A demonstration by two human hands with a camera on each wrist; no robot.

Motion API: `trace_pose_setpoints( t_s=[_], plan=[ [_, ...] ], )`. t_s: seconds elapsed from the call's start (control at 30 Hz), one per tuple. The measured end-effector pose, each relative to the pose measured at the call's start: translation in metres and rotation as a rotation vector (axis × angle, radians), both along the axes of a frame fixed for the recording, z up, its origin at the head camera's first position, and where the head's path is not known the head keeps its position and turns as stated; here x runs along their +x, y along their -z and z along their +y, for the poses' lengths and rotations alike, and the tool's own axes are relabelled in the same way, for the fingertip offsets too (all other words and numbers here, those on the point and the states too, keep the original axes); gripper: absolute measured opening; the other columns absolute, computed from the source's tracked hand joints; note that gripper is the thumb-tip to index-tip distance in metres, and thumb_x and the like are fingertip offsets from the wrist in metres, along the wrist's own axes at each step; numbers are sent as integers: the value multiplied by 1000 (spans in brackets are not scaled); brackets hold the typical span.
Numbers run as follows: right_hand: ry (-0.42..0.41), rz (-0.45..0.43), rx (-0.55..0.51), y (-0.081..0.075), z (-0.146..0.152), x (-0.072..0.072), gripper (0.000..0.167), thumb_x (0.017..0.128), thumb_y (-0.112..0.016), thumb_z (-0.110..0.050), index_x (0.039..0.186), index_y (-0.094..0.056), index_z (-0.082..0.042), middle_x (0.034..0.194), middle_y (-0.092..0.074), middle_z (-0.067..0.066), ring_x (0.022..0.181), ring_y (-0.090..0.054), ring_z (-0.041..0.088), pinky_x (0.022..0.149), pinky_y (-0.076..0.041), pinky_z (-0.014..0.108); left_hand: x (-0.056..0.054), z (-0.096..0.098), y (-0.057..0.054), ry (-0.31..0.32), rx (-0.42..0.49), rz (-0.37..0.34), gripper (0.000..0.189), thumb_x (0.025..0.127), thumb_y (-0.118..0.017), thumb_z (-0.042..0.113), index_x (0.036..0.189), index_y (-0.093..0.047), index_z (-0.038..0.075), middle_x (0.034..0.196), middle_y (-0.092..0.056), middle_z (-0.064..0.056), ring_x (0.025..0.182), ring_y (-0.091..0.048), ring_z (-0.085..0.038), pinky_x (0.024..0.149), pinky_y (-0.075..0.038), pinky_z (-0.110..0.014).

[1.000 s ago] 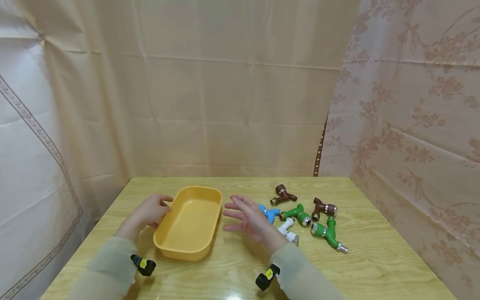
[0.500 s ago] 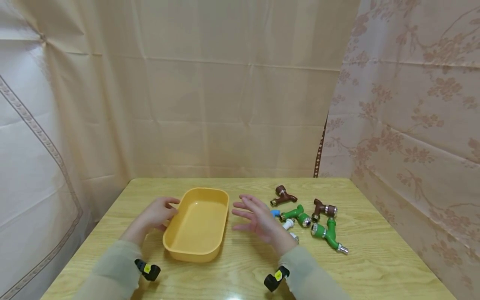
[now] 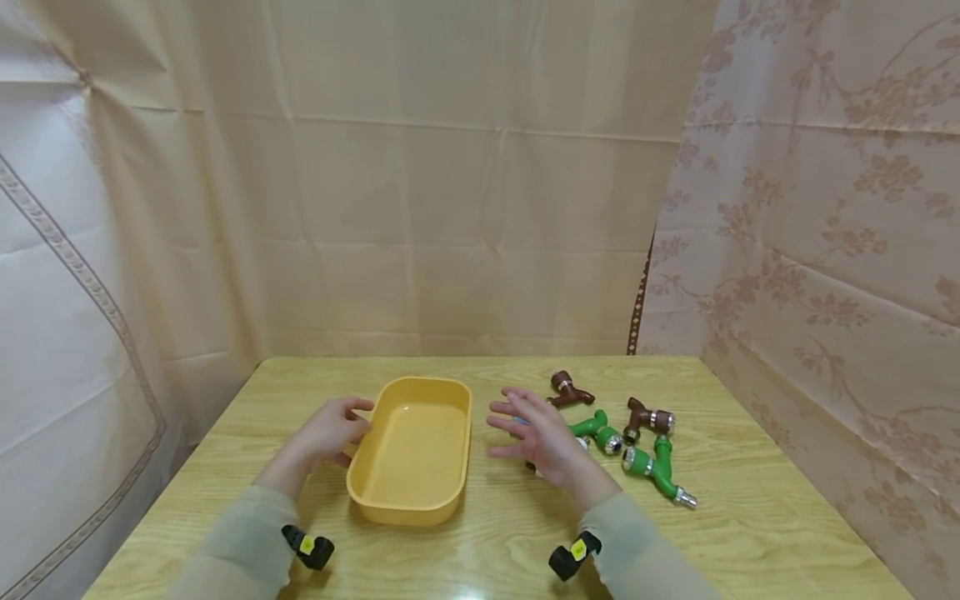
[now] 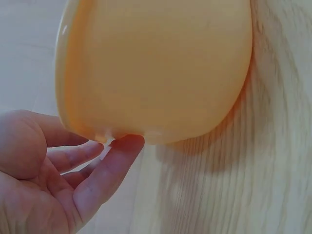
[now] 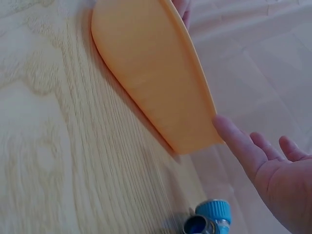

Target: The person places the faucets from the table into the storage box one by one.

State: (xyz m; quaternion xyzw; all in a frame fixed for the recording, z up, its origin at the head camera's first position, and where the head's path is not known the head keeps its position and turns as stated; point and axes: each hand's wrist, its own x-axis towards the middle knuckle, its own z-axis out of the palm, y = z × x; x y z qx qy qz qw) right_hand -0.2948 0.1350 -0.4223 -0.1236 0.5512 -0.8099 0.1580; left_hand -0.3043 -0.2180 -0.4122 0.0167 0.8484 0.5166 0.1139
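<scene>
Yellow plastic tray stands upright on the worktop, between your two hands and left of the scattered taps. Your left hand has its fingers loosely bent and their tips touching the tray's left wall, without wrapping round it. Your right hand is spread wide, palm turned toward the tray; it grasps nothing and is just beside the right wall, with a gap showing from the head.

The tray is a rounded rectangle, smooth and slightly glossy, with its long sides running near to far, raised walls and a thin rim.

On the right you have two dark brown taps, one far and one farther right, and two green taps, one central and one nearer, all with silvery metal fittings. A blue tap with a ribbed cap shows beside your right hand, which partly hides it from the head. Pale wood grain streaks the worktop; creased beige cloth hangs beyond.
</scene>
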Motion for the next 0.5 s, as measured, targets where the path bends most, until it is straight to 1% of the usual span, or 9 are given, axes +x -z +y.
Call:
trace_pose_setpoints(
  t_s=[0.17, 0.37, 0.5],
  plan=[
    [8, 2, 18, -1, 9, 1, 65, 105, -55, -39, 154, -30, -4, 152, -40, 26, 142, -37, 45, 96, -50, 62, 1, 7, 1, -12, 16, 9, 49, 99, -56, 6, 145, -46, -4, 117, -62, -22, 94, -67, -30, 64, -62, -47],
    [12, -10, 37, 1, 20, 1, 63, 107, -53, -37, 154, -28, -4, 154, -36, 26, 144, -33, 46, 98, -50, 60, 1, 17, 6, -24, 66, 18, 48, 99, -57, 6, 145, -46, -4, 113, -59, -22, 91, -66, -29, 63, -62, -47],
    [17, -12, 51, 0, 25, 2, 64, 106, -55, -39, 154, -29, -5, 153, -38, 25, 141, -39, 42, 100, -48, 61, 2, 24, 8, -31, 107, 10, 49, 99, -57, 6, 145, -46, -3, 111, -58, -22, 90, -66, -30, 63, -62, -46]
  ],
)
